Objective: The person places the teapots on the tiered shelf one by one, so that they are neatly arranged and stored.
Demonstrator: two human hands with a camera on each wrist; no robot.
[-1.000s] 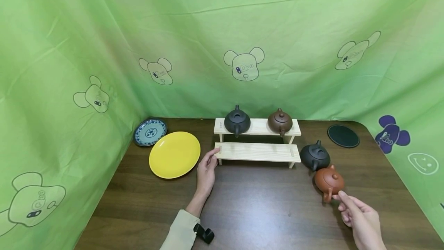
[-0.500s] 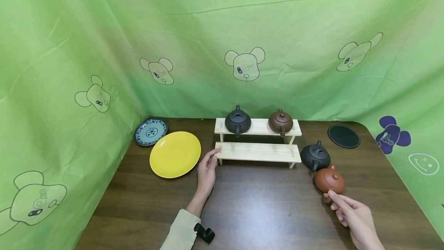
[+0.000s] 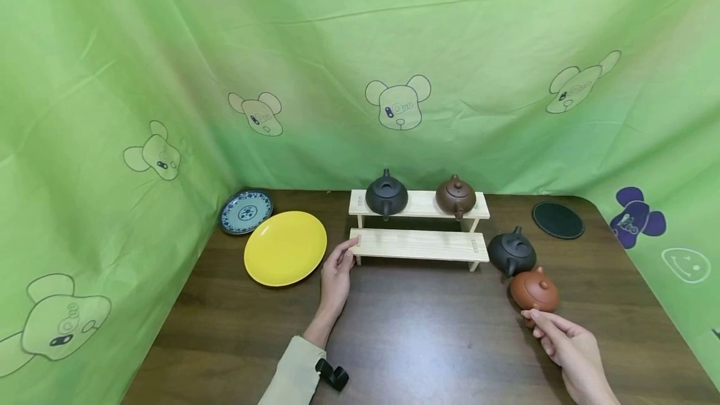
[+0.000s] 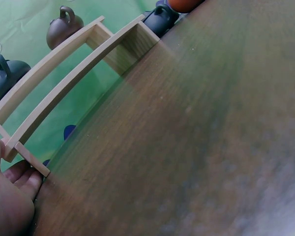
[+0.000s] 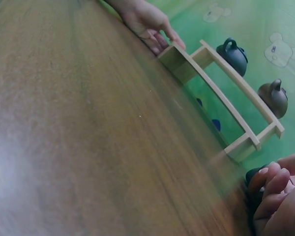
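Observation:
My left hand (image 3: 335, 277) holds the left end of a two-tier wooden shelf (image 3: 419, 245), its index finger on top of the lower board and other fingers by the leg, as the left wrist view shows. My right hand (image 3: 574, 349) pinches the handle of an orange-red teapot (image 3: 534, 290), thumb and index finger together at the front; the fingers cover most of that handle. Right behind it stands a black teapot (image 3: 513, 254), beside the lower board's right end. On the upper board sit a dark grey teapot (image 3: 387, 196) and a brown teapot (image 3: 456, 195).
A yellow plate (image 3: 285, 249) lies left of the shelf, overlapping a blue patterned plate (image 3: 245, 212) behind it. At the back right is a dark oval mat (image 3: 559, 220). Green cloth (image 3: 394, 30) hangs behind and at both sides of the brown table (image 3: 416, 336).
My right hand has moved left and closed its pinch over the orange-red teapot's handle, which showed more plainly before. The left hand and the shelf have stayed in place.

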